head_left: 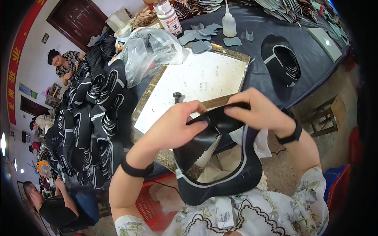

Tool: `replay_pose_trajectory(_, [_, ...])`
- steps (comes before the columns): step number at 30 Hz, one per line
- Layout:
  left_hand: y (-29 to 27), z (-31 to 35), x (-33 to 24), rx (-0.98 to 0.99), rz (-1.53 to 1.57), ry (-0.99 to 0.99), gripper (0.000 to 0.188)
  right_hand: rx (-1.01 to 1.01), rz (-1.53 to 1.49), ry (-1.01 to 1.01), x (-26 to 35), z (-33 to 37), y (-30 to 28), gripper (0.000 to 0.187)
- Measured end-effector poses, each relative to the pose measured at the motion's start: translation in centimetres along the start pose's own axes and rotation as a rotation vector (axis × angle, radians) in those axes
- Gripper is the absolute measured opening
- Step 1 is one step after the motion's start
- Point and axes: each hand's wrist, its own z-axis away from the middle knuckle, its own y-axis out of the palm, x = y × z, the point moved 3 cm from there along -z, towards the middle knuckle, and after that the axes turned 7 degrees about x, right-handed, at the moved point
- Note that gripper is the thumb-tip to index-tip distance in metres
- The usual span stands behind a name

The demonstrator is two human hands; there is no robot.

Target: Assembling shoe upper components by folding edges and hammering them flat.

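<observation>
A black shoe upper [232,185] with pale grey edging hangs between my two hands, in front of my body. My left hand [177,125] pinches its far edge, with the thumb on top of the smooth black lining. Farther right along the same edge, my right hand [258,112] grips it, thumb on the near side. The rounded end of the upper points down toward my lap. Past my left fingers, a dark knob-headed tool [177,95] touches a white-topped work board [197,80]; its lower part is hidden by my hand.
Piled black uppers [84,126] fill the left side. Beyond the board are a clear plastic bag [147,53], grey-green patches [201,47], a white bottle [168,17] and a squeeze bottle [229,24]. Nested uppers [280,59] lie right, above a wooden stool [325,118]. Other people sit left.
</observation>
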Motion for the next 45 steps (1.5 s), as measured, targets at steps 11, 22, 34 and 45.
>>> replay_pose_trajectory(11, [1.5, -1.2, 3.7, 0.354, 0.533, -0.142, 0.021, 0.224, -0.255, 0.302, -2.9, -0.2, -0.5, 0.026])
replay_pose_trajectory(22, [1.2, -1.3, 2.5, 0.124, 0.064, 0.110, 0.023, 0.184, 0.116, -0.028, -1.4, -1.7, 0.4, 0.023])
replay_pose_trajectory(34, [-2.3, -1.1, 3.0, 0.216, 0.561, 0.100, 0.022, 0.076, -0.541, 0.307, -1.7, -1.6, -0.1, 0.015])
replay_pose_trajectory(45, [-4.9, -0.9, 1.6, -0.007, 0.419, 0.142, 0.031, -0.035, -0.545, 0.147, -1.3, -2.1, -1.1, 0.015])
